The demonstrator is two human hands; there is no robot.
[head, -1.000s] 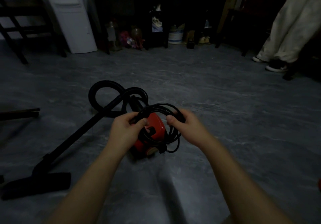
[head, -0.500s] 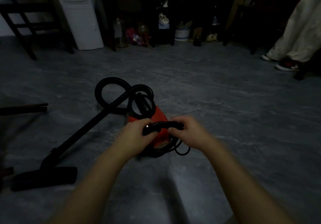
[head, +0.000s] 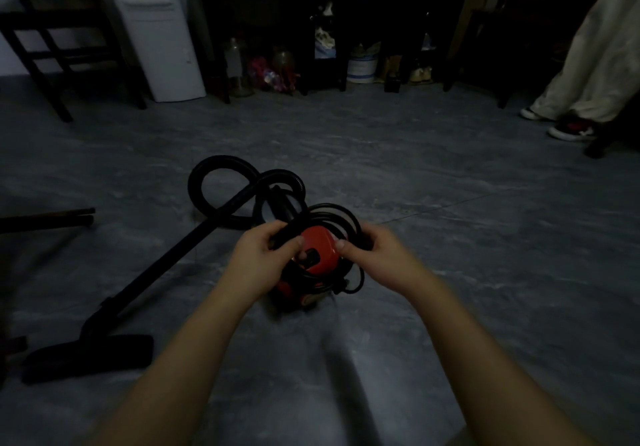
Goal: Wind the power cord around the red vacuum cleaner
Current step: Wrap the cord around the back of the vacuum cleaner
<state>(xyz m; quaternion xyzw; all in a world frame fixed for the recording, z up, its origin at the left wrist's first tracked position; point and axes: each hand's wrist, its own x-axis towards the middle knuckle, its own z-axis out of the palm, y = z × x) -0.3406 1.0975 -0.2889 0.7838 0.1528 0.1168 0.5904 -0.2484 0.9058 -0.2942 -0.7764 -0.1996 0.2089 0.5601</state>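
The small red vacuum cleaner (head: 317, 255) stands on the grey floor in the middle of the view. Black power cord (head: 341, 213) lies in several loops around its top and hangs down its right side. My left hand (head: 263, 258) grips the loops at the vacuum's left. My right hand (head: 377, 251) grips them at its right. The lower part of the vacuum is partly hidden behind my hands.
The vacuum's black hose (head: 221, 175) coils behind it; its wand and floor nozzle (head: 90, 359) stretch to the lower left. A dark chair (head: 62, 47) and a white appliance (head: 162, 37) stand at the back left. Another person's legs and shoes (head: 571, 127) are at the far right.
Half a second ago the loops were bunched low between my hands over the vacuum's front. Now they are spread wide again around its top, with my hands further apart.
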